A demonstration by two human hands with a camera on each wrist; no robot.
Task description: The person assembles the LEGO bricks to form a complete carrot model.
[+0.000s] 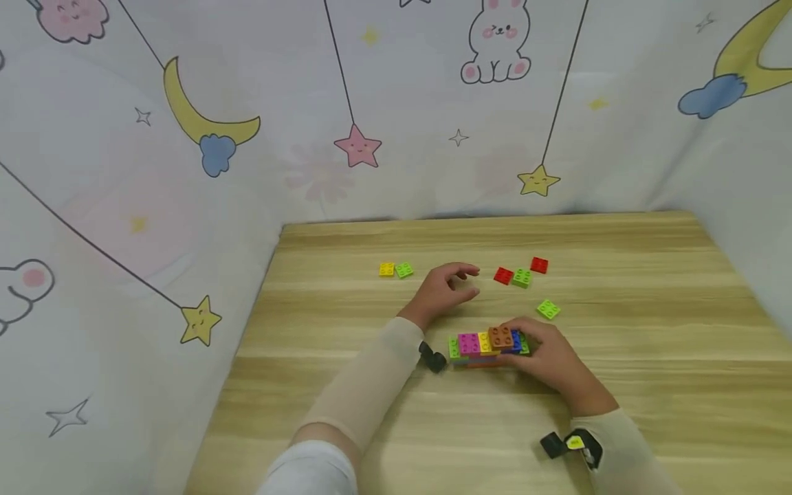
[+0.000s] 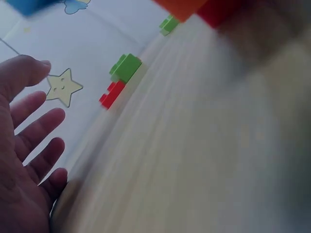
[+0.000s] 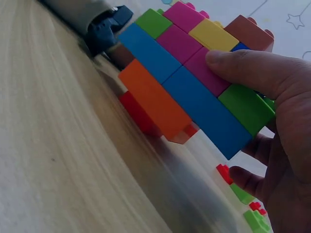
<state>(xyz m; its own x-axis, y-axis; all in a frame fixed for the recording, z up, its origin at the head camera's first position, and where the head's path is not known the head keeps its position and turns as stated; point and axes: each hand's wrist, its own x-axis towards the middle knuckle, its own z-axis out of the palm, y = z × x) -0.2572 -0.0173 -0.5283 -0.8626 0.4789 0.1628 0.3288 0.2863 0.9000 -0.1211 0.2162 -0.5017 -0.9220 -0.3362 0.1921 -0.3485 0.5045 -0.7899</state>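
My right hand (image 1: 553, 354) grips the right end of a block of joined toy building bricks (image 1: 469, 344), the thumb pressed on a magenta brick (image 3: 206, 68) in the right wrist view. Blue, green, yellow and orange bricks make up its layers, and a brown brick (image 1: 500, 338) sits on top. Its underside is partly hidden, so I cannot tell whether it touches the table. Beyond the block, my left hand (image 1: 441, 292) hovers with fingers apart and nothing between them. Closest to those fingertips lies a red brick (image 1: 503, 276), beside a green brick (image 1: 522, 278).
Another red brick (image 1: 540, 265) lies farther back, and a lime brick (image 1: 548, 309) lies beyond the right hand. A yellow brick (image 1: 386, 269) and a second lime brick (image 1: 404, 269) are at the left. Printed cloth (image 1: 421, 179) walls the wooden table (image 1: 668, 330).
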